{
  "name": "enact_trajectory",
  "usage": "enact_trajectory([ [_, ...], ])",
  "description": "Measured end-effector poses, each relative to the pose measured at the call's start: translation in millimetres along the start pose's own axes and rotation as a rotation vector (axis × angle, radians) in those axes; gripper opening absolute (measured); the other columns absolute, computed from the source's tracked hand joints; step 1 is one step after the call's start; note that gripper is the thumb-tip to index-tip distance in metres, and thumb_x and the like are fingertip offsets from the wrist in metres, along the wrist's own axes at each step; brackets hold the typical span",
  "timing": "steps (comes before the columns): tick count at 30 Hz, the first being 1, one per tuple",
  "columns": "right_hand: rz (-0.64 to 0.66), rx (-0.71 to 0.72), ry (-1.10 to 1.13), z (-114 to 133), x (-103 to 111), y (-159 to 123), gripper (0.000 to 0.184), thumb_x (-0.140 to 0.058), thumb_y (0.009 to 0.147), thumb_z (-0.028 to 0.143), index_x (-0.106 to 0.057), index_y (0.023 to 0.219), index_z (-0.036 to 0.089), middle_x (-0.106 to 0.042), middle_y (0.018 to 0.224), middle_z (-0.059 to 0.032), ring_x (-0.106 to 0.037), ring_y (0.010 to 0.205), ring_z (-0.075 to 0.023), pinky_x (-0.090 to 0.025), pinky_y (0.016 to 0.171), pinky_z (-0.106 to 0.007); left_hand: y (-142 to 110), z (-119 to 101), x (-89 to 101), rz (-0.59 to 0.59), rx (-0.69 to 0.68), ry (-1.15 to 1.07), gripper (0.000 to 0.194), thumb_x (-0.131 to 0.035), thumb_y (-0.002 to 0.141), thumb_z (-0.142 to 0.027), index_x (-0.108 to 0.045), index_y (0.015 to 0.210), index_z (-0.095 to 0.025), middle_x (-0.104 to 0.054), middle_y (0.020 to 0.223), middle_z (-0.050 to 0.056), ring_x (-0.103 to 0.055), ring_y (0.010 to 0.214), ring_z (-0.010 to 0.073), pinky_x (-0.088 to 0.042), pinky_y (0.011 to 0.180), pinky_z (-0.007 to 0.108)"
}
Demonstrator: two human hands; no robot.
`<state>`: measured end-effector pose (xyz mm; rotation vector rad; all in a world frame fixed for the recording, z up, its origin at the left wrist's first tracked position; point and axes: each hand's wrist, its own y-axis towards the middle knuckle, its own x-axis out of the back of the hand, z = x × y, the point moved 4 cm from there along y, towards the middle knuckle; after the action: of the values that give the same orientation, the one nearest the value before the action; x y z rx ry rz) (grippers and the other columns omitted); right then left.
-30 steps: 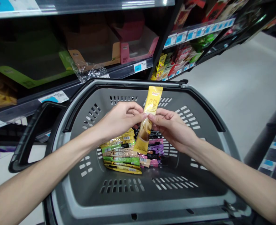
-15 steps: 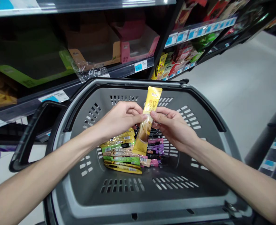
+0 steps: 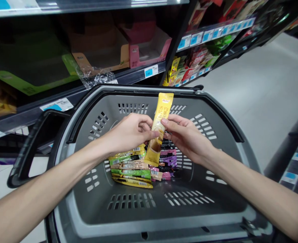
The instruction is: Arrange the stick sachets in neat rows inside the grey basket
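Yellow, glossy film makes up the long, slim sachet (image 3: 164,109) between the left hand (image 3: 131,133) and right hand (image 3: 187,136), tilted above the grey plastic basket (image 3: 164,227). The left pinches its lower left edge; the right grips its right edge, thumb on the front. It looks light and likely bends easily, perhaps slightly slippery; the flat edges near mid-length seem the best hold, since hard squeezing might strain the film. Its back, and most fingertips behind it, are hidden.

Below the hands, the multicoloured pile of slim plastic packets (image 3: 131,172) is partly covered by sachet and fingers, so its count is unclear. Beyond the left hand, crumpled clear plastic wrap (image 3: 98,79) blurs into shadow, and the green cardboard carton (image 3: 17,84) has a dark, unreadable interior. Farther beyond the right hand, red and green packages (image 3: 198,59) are blurred.
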<state>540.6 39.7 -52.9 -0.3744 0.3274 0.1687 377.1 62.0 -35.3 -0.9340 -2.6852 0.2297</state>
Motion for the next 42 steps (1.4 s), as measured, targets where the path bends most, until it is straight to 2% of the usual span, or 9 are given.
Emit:
enact_trajectory([
  [5, 0.068, -0.112, -0.048, -3.0, -4.3, -2.7, 0.021, -0.085, 0.074, 0.031, -0.072, 0.087, 0.021, -0.072, 0.087, -0.0018, -0.063, 0.075, -0.0134, -0.052, 0.064, -0.024, -1.4, -1.9, 2.5, -0.013, 0.028, -0.028, 0.020, -0.070, 0.083, -0.036, -0.063, 0.086, -0.017, -0.063, 0.068, 0.001, -0.055, 0.060, 0.0120, -0.038, 0.055, 0.024],
  [9, 0.046, -0.109, -0.046, -3.6, -2.4, -1.6, 0.017, -0.084, 0.076, 0.033, -0.074, 0.081, 0.020, -0.070, 0.080, -0.0003, -0.061, 0.069, -0.0116, -0.050, 0.062, -0.023, -0.7, -4.3, 4.2, -0.011, 0.056, -0.096, 0.025, -0.073, 0.081, -0.038, -0.062, 0.090, -0.017, -0.064, 0.069, 0.000, -0.057, 0.061, 0.0119, -0.039, 0.055, 0.023],
  [13, 0.009, -0.117, -0.035, -4.7, 0.6, 0.6, 0.015, -0.084, 0.074, 0.032, -0.076, 0.078, 0.020, -0.069, 0.076, 0.0004, -0.058, 0.065, -0.0100, -0.049, 0.062, -0.022, -2.3, -6.6, -0.2, 0.074, 0.121, -0.243, 0.037, -0.073, 0.081, -0.041, -0.053, 0.104, -0.020, -0.070, 0.074, 0.002, -0.064, 0.062, 0.0148, -0.048, 0.060, 0.026],
  [17, -0.017, -0.159, -0.035, -7.2, 3.4, 2.1, 0.017, -0.084, 0.075, 0.033, -0.074, 0.076, 0.019, -0.067, 0.073, 0.0012, -0.055, 0.061, -0.0080, -0.046, 0.059, -0.020, -5.5, -6.9, -7.4, 0.161, 0.140, -0.267, 0.045, -0.073, 0.080, -0.041, -0.048, 0.112, -0.021, -0.070, 0.075, 0.002, -0.065, 0.060, 0.0149, -0.048, 0.057, 0.025],
  [25, 0.206, -0.244, -0.120, -12.9, -5.0, -1.8, 0.034, -0.072, 0.085, 0.050, -0.070, 0.075, 0.017, -0.058, 0.059, 0.0024, -0.050, 0.048, -0.0077, -0.043, 0.045, -0.019, -6.3, -2.4, -11.1, 0.161, 0.090, -0.258, 0.042, -0.072, 0.080, -0.035, -0.045, 0.110, -0.022, -0.067, 0.074, -0.001, -0.056, 0.054, 0.0106, -0.038, 0.050, 0.022],
  [30, 0.259, -0.193, -0.268, -15.6, -8.6, -4.8, 0.046, -0.067, 0.086, 0.057, -0.067, 0.063, 0.017, -0.057, 0.052, 0.0008, -0.049, 0.042, -0.0086, -0.038, 0.041, -0.022, -8.1, -5.3, -16.2, 0.220, 0.113, -0.293, 0.041, -0.072, 0.081, -0.037, -0.045, 0.108, -0.022, -0.070, 0.082, 0.002, -0.057, 0.059, 0.0118, -0.037, 0.049, 0.022],
  [34, 0.207, -0.110, -0.271, -13.7, -9.4, -5.1, 0.047, -0.068, 0.087, 0.053, -0.064, 0.058, 0.017, -0.050, 0.046, 0.0038, -0.040, 0.039, -0.0066, -0.030, 0.039, -0.021, -9.5, -8.4, -16.6, 0.242, 0.130, -0.329, 0.037, -0.069, 0.085, -0.032, -0.045, 0.112, -0.021, -0.066, 0.078, -0.001, -0.057, 0.060, 0.0107, -0.041, 0.053, 0.022],
  [37, 0.195, -0.075, -0.263, -12.6, -10.3, -6.4, 0.046, -0.069, 0.088, 0.049, -0.062, 0.056, 0.017, -0.046, 0.042, 0.0058, -0.031, 0.038, -0.0051, -0.021, 0.038, -0.022, -10.4, -8.4, -18.2, 0.273, 0.136, -0.321, 0.035, -0.065, 0.088, -0.029, -0.044, 0.116, -0.020, -0.068, 0.089, 0.003, -0.061, 0.069, 0.0133, -0.045, 0.058, 0.025],
  [42, 0.212, -0.100, -0.220, -13.0, -11.3, -7.1, 0.041, -0.070, 0.088, 0.046, -0.064, 0.059, 0.016, -0.051, 0.047, 0.0049, -0.025, 0.040, -0.0048, -0.015, 0.040, -0.024, -10.5, -7.7, -20.3, 0.283, 0.110, -0.353, 0.036, -0.065, 0.089, -0.028, -0.044, 0.116, -0.020, -0.066, 0.092, 0.004, -0.061, 0.074, 0.0141, -0.047, 0.062, 0.026],
])
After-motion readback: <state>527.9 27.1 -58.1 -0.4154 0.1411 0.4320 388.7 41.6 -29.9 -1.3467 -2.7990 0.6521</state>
